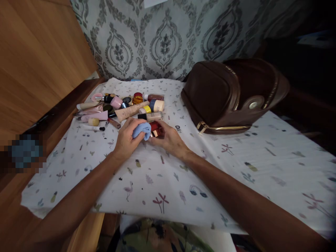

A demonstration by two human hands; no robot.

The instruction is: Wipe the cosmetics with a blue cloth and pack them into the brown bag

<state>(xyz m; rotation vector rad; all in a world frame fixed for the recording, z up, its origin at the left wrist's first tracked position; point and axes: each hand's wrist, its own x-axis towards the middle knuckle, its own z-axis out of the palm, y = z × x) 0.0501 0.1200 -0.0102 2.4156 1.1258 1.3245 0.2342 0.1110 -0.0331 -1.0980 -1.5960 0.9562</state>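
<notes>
A folded light-blue cloth is pinched in my left hand, close against the item on the right. My right hand is closed around a small dark-red bottle with a shiny band; its fingers cover part of it. Just beyond both hands lie a foundation bottle with a black cap, a long beige tube and a jar with a yellow lid. Whether the cloth touches the red bottle I cannot tell for certain.
Several more cosmetics lie in a heap at the back left, among them a pink jar and an amber jar. A brown bag with gold zips stands at the right. A patterned white cloth covers the table; wooden panels border the left.
</notes>
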